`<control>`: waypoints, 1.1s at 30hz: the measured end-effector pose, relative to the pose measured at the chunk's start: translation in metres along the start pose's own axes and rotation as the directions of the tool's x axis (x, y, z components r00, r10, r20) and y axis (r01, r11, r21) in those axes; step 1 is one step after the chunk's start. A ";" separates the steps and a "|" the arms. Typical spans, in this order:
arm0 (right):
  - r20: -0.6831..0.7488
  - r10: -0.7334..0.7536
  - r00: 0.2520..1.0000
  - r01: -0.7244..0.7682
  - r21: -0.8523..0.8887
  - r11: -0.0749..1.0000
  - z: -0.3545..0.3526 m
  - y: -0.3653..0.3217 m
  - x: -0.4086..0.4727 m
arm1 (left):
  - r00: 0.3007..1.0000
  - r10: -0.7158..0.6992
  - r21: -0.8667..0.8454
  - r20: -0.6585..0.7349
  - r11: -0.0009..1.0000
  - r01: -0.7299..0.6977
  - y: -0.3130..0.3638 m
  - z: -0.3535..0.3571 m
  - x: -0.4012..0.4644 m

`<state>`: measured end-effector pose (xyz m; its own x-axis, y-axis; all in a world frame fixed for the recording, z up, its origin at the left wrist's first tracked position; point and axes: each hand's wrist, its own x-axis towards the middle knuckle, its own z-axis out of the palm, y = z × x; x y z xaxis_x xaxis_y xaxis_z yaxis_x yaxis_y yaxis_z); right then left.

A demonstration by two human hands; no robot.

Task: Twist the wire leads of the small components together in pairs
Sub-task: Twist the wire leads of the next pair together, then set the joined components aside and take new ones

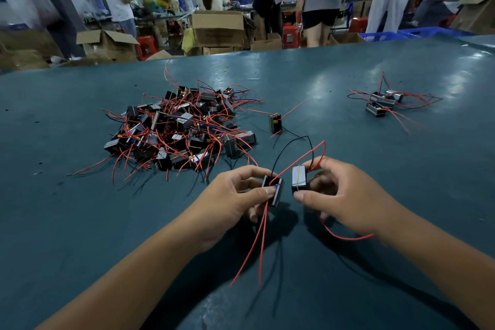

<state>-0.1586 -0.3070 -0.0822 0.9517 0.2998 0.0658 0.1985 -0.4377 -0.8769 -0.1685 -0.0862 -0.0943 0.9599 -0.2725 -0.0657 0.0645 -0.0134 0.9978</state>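
My left hand [235,195] pinches a small black block component [273,190] between thumb and fingers, just above the table. Two red leads [258,244] hang down from it toward me. My right hand [340,195] grips a second component [299,177] with a silvery face, a finger's width to the right of the first. A red lead and a black lead [288,146] arc up from between the two parts, and another red lead [345,237] curls out under my right palm.
A large heap of the same components [182,128] with tangled red leads lies at centre left on the green table [80,222]. One loose component [275,123] stands beyond my hands. A small group of components [383,103] lies at the far right. People and cardboard boxes stand past the table's far edge.
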 end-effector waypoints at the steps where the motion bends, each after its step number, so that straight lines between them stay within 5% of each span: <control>1: 0.021 0.015 1.000 -0.016 0.068 0.998 0.000 -0.001 0.000 | 1.000 -0.009 -0.063 0.020 0.998 0.010 0.000 0.001 0.000; 9: 0.129 0.067 0.989 -0.117 0.436 0.892 0.004 -0.008 -0.002 | 0.998 0.049 -0.199 0.030 0.979 -0.042 -0.001 0.007 0.000; 18: 0.193 0.067 0.979 -0.173 0.608 0.775 0.008 -0.014 -0.005 | 0.963 0.269 0.055 0.003 0.962 -0.268 -0.003 0.016 0.001; 25: -0.144 0.209 0.967 -0.137 0.397 0.908 -0.043 0.007 0.036 | 0.984 0.180 0.257 -0.010 0.951 -0.172 -0.011 0.009 0.007; 30: -0.332 0.306 0.892 -0.252 0.198 0.947 -0.109 0.040 0.104 | 0.984 0.176 0.282 -0.025 0.946 -0.162 -0.012 0.006 0.009; 33: -0.439 0.391 0.809 -0.286 0.286 0.914 -0.142 0.055 0.138 | 0.983 0.181 0.282 -0.029 0.945 -0.166 -0.011 0.003 0.008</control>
<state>0.0171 -0.4102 -0.0531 0.9505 -0.3000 -0.0805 -0.1579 -0.2433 -0.9570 -0.1623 -0.0911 -0.1053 0.9633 -0.2423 0.1157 -0.1748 -0.2389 0.9552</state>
